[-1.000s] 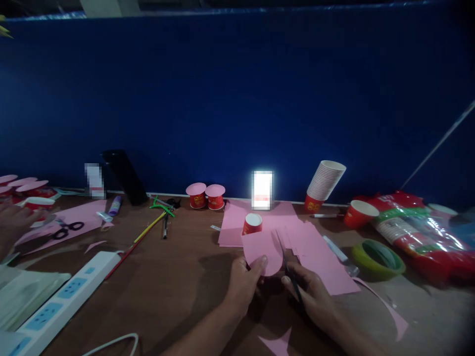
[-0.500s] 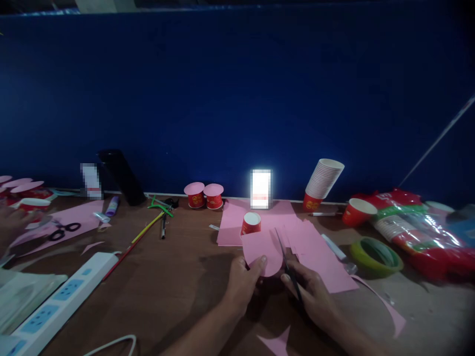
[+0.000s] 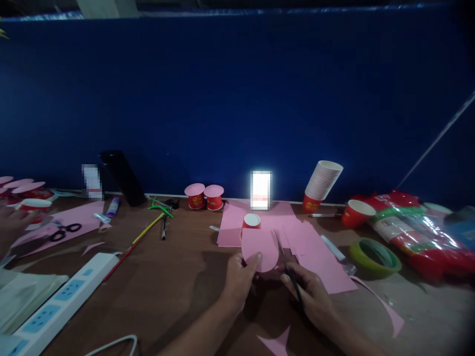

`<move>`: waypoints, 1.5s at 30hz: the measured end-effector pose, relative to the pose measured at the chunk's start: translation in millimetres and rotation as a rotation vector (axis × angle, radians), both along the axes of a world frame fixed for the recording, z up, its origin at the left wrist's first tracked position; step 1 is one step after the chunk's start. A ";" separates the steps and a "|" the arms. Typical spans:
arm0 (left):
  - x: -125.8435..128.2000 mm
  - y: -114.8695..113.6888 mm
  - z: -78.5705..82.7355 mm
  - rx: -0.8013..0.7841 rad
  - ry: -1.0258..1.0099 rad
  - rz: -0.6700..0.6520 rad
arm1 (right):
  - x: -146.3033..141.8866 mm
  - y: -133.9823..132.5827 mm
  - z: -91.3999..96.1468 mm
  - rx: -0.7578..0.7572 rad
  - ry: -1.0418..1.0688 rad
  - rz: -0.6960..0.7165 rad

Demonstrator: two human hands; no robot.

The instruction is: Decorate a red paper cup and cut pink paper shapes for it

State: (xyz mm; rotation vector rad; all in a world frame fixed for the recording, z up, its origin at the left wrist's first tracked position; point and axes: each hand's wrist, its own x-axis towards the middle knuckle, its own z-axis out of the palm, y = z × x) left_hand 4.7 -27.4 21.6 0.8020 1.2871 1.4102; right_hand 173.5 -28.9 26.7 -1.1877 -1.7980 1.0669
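My left hand (image 3: pixel 240 278) pinches a piece of pink paper (image 3: pixel 260 248) with a rounded lower edge, thumb on top. In my right hand (image 3: pixel 306 287) is a pair of black-handled scissors (image 3: pixel 291 274), its blades pointing up and away along the paper's right edge. Just behind the held paper stands a red paper cup (image 3: pixel 251 222) with a white inside, partly covered by it. The cup is on a stack of pink paper sheets (image 3: pixel 232 227). Pink offcuts (image 3: pixel 278 342) lie near my wrists.
Two red cups topped with pink discs (image 3: pixel 204 197) and a tilted stack of cups (image 3: pixel 322 183) stand along the blue wall. On the right are green tape (image 3: pixel 374 258) and a plastic pack of cups (image 3: pixel 404 222). A power strip (image 3: pixel 67 296) lies left; another person's hand (image 3: pixel 13 222) shows beyond.
The held pink paper has shifted slightly left and turned a little in my left hand. My right hand with the scissors has barely moved.
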 end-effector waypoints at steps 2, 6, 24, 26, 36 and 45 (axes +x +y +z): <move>-1.5 1.0 -0.5 0.015 -0.029 0.009 | 0.1 0.2 -1.2 -0.004 -0.001 -0.008; -3.4 2.7 -2.8 0.043 -0.065 0.008 | 0.0 0.3 -4.6 -0.043 0.026 -0.006; -0.9 4.3 -8.0 0.014 -0.100 0.042 | 0.5 5.0 -16.1 -0.080 0.098 -0.027; -0.9 4.8 -9.7 -0.011 -0.132 0.057 | 0.4 4.1 -13.9 -0.055 0.071 -0.020; 3.5 4.6 -7.0 -0.034 -0.330 0.061 | -3.5 0.6 -3.6 0.111 -0.035 0.041; 7.1 0.1 -7.9 -0.051 -0.353 0.045 | -5.6 -0.6 0.7 0.077 -0.028 0.066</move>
